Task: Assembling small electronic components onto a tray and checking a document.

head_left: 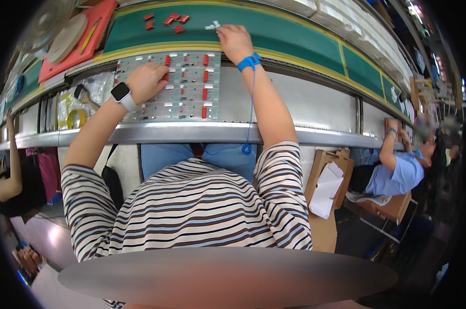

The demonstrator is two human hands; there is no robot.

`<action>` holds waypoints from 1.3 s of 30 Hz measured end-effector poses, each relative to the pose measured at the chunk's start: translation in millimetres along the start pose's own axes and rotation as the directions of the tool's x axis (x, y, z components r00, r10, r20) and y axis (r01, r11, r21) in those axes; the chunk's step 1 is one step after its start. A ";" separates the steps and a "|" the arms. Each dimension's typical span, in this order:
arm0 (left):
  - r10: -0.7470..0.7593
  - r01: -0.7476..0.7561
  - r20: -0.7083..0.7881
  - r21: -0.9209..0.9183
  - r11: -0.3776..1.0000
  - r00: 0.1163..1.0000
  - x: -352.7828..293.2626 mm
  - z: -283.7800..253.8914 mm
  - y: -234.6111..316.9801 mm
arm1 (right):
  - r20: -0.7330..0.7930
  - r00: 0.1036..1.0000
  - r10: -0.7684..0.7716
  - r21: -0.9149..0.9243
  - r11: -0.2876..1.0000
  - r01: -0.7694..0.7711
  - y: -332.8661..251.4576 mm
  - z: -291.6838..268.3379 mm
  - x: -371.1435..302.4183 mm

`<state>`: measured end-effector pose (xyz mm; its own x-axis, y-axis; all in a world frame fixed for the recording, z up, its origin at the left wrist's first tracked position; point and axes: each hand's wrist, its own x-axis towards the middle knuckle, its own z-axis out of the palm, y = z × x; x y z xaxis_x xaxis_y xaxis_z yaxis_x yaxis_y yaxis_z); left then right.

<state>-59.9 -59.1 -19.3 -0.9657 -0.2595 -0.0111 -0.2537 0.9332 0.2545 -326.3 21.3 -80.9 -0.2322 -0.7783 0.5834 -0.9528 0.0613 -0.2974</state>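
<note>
My left hand [146, 82], with a watch on its wrist, is over a panel of circuit boards [186, 105]. Its bent fingertips are closed at a red block-shaped component [165, 77] on the panel, which they partly hide. Another red component [167, 60] sits just above it, and several more [205, 76] stand in a column to the right. Farther off, my right hand [235, 42] reaches onto the green belt [289, 44], a blue wrist strap around its wrist. Its fingers pinch at small white connectors [210, 26], slightly blurred.
Loose red components [175, 20] lie on the belt left of my right hand. A brush [85, 97] and a yellow tape roll [76, 119] are left of the panel. A metal rail [315, 135] runs along the near edge. Co-workers sit on both sides; a blue cord hangs from my strap.
</note>
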 end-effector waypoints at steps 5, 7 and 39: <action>-0.035 0.004 -0.223 -0.140 0.990 0.974 -27.7 -28.2 8.0 | -0.037 0.999 -0.006 0.023 1.000 0.007 4.1 0.3 -3.3; -0.067 0.047 -0.199 -0.103 0.994 0.978 -53.8 -35.0 11.7 | -0.044 0.999 -0.018 0.020 1.000 0.019 6.7 0.5 -3.5; -0.508 0.429 -0.204 -0.331 0.840 0.837 -109.0 -41.8 -27.8 | -0.032 0.999 -0.004 0.019 1.000 0.005 5.4 1.3 -2.7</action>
<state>54.7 -67.2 15.2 -0.6678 -0.7420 0.0585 -0.6094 0.5902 0.5294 -330.6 22.8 -85.0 -0.2340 -0.7585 0.6083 -0.9501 0.0455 -0.3086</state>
